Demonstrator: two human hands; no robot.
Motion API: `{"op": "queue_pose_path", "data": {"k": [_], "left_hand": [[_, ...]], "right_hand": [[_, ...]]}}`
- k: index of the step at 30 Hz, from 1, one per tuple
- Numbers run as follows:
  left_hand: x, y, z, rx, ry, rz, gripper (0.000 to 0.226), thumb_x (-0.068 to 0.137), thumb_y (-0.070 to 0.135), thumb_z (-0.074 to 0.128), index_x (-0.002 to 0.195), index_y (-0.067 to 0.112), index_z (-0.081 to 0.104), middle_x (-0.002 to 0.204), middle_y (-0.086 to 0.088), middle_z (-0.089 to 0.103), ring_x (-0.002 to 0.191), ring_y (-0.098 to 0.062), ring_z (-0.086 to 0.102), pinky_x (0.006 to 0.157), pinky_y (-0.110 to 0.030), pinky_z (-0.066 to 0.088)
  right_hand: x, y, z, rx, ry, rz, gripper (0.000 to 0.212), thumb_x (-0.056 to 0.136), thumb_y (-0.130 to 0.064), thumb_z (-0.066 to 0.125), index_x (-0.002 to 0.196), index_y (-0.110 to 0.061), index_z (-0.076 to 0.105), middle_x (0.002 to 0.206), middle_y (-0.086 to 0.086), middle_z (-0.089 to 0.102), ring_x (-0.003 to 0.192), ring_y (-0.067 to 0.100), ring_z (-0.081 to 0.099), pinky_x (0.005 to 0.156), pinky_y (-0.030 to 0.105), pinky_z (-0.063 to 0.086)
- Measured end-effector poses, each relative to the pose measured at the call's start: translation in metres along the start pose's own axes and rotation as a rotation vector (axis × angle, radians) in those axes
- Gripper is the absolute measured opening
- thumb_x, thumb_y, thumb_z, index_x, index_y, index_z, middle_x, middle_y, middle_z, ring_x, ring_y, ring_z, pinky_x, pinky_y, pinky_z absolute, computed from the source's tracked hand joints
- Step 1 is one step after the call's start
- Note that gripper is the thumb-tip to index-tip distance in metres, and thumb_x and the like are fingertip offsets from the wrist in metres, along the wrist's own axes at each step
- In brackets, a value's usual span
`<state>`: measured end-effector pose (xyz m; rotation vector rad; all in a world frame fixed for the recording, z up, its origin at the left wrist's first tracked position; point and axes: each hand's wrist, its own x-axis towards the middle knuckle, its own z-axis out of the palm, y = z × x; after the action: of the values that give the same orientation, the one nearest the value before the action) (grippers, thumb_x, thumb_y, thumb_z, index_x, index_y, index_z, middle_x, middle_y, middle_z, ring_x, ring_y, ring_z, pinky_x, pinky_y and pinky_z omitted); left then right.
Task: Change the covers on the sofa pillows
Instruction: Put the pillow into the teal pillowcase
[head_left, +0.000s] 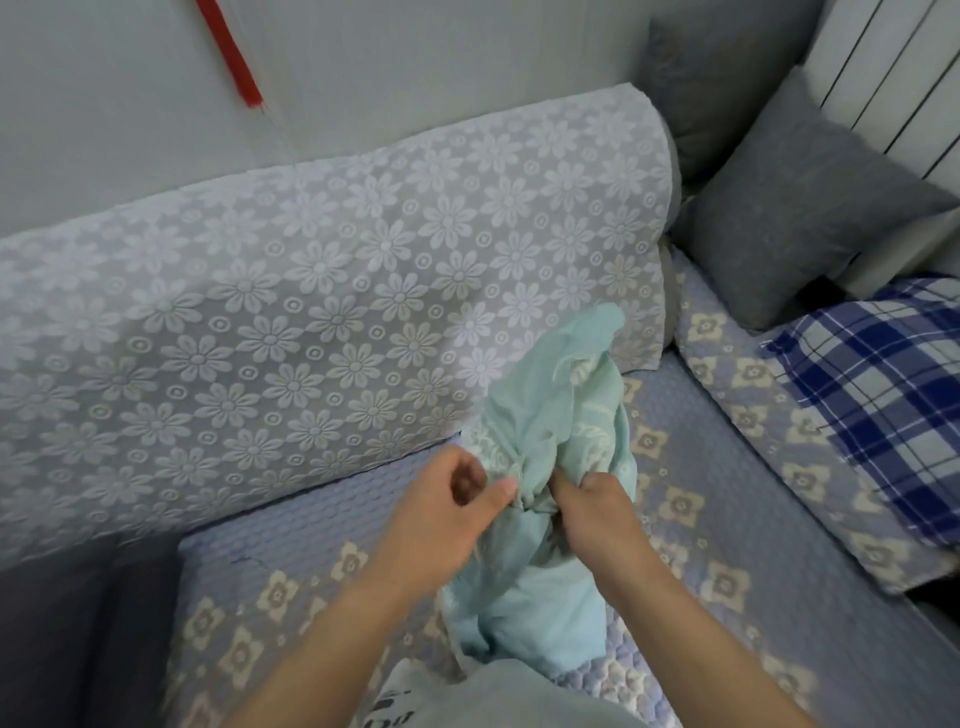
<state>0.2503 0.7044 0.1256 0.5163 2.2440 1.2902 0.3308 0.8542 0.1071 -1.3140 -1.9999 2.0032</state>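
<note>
A crumpled mint-green pillow cover (550, 415) is bunched up over the sofa seat, in the middle of the view. My right hand (597, 514) grips a gathered fold of it from the right. My left hand (447, 514) is at the cover's left edge, fingers curled, thumb against the fabric. The cover's lower part hangs down toward my lap. A blue plaid pillow (878, 410) lies on the right-hand seat, and a grey pillow (800, 208) leans in the corner behind it.
The sofa backrest (311, 312) carries a white flower-lace throw. The seat cushions (291, 561) have a lilac quilted cover with cream flowers. A white radiator (893, 67) stands at the top right. A red strip (234, 57) hangs on the wall.
</note>
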Motion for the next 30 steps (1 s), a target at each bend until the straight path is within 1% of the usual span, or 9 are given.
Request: {"op": "queue_pose_path", "data": {"k": [2, 4, 6, 8, 14, 19, 22, 26, 30], "left_hand": [[-0.015, -0.012, 0.009, 0.043, 0.004, -0.01, 0.033, 0.085, 0.055, 0.069, 0.082, 0.026, 0.056, 0.072, 0.01, 0.057, 0.065, -0.003, 0.051, 0.067, -0.031, 0.048], [-0.026, -0.017, 0.019, 0.2, 0.169, 0.136, 0.032, 0.084, 0.061, 0.063, 0.082, 0.03, 0.053, 0.084, 0.013, 0.054, 0.08, -0.003, 0.051, 0.073, -0.025, 0.045], [-0.028, -0.016, 0.024, 0.384, 0.351, 0.341, 0.027, 0.088, 0.05, 0.062, 0.085, 0.025, 0.055, 0.092, 0.009, 0.05, 0.089, -0.01, 0.048, 0.078, -0.024, 0.04], [-0.026, -0.015, 0.025, 0.433, 0.371, 0.425, 0.018, 0.09, 0.038, 0.063, 0.085, 0.022, 0.055, 0.092, 0.009, 0.05, 0.086, -0.013, 0.049, 0.075, -0.026, 0.041], [-0.023, -0.022, 0.018, 0.551, 0.207, 0.057, 0.027, 0.096, 0.033, 0.053, 0.073, 0.019, 0.047, 0.07, 0.005, 0.054, 0.065, -0.016, 0.052, 0.06, -0.034, 0.041], [-0.037, -0.003, 0.002, 0.525, 0.138, 0.155, 0.026, 0.1, 0.027, 0.054, 0.075, 0.021, 0.048, 0.08, 0.01, 0.049, 0.077, -0.008, 0.044, 0.069, -0.028, 0.037], [-0.038, 0.018, -0.01, 0.441, 0.123, 0.123, 0.025, 0.101, 0.027, 0.054, 0.077, 0.021, 0.052, 0.075, 0.007, 0.054, 0.069, -0.009, 0.047, 0.064, -0.03, 0.04], [-0.022, 0.019, -0.028, 0.378, 0.05, -0.041, 0.025, 0.098, 0.036, 0.057, 0.078, 0.02, 0.057, 0.071, 0.005, 0.064, 0.064, -0.017, 0.058, 0.063, -0.037, 0.05], [-0.03, -0.011, -0.001, 0.391, 0.012, -0.108, 0.032, 0.091, 0.052, 0.064, 0.077, 0.024, 0.054, 0.072, 0.009, 0.058, 0.065, -0.009, 0.051, 0.064, -0.029, 0.045]], "right_hand": [[0.002, 0.001, 0.002, -0.018, 0.032, -0.014, 0.041, 0.098, -0.038, 0.06, 0.07, -0.008, 0.062, 0.063, 0.008, 0.058, 0.055, 0.016, 0.053, 0.051, 0.027, 0.041], [0.004, 0.002, 0.005, -0.024, 0.032, -0.034, 0.041, 0.097, -0.038, 0.061, 0.067, -0.01, 0.059, 0.061, 0.007, 0.056, 0.056, 0.018, 0.052, 0.053, 0.03, 0.041], [0.004, 0.005, 0.011, -0.067, 0.035, -0.058, 0.044, 0.097, -0.037, 0.061, 0.06, -0.013, 0.053, 0.054, 0.002, 0.052, 0.051, 0.014, 0.048, 0.051, 0.027, 0.038], [0.004, 0.009, 0.016, -0.107, 0.034, -0.083, 0.048, 0.097, -0.036, 0.06, 0.056, -0.016, 0.048, 0.049, -0.002, 0.047, 0.045, 0.011, 0.042, 0.047, 0.026, 0.035], [0.001, 0.024, 0.028, -0.191, 0.094, -0.157, 0.051, 0.097, -0.039, 0.06, 0.053, -0.015, 0.048, 0.047, -0.004, 0.048, 0.047, 0.014, 0.049, 0.052, 0.029, 0.039], [0.003, 0.035, 0.031, -0.403, 0.168, -0.28, 0.047, 0.098, -0.035, 0.057, 0.06, -0.009, 0.052, 0.056, 0.004, 0.054, 0.053, 0.018, 0.051, 0.051, 0.03, 0.037], [0.006, 0.052, 0.037, -0.584, 0.118, -0.343, 0.036, 0.098, -0.025, 0.056, 0.065, -0.012, 0.054, 0.061, 0.002, 0.056, 0.054, 0.016, 0.051, 0.052, 0.03, 0.039], [0.004, 0.053, 0.036, -0.389, 0.093, -0.258, 0.036, 0.099, -0.031, 0.056, 0.069, -0.011, 0.061, 0.06, 0.0, 0.06, 0.056, 0.012, 0.057, 0.049, 0.019, 0.038], [0.009, 0.041, 0.033, -0.312, 0.123, -0.214, 0.044, 0.099, -0.036, 0.057, 0.066, -0.008, 0.06, 0.062, 0.007, 0.062, 0.062, 0.023, 0.061, 0.055, 0.032, 0.043]]}}
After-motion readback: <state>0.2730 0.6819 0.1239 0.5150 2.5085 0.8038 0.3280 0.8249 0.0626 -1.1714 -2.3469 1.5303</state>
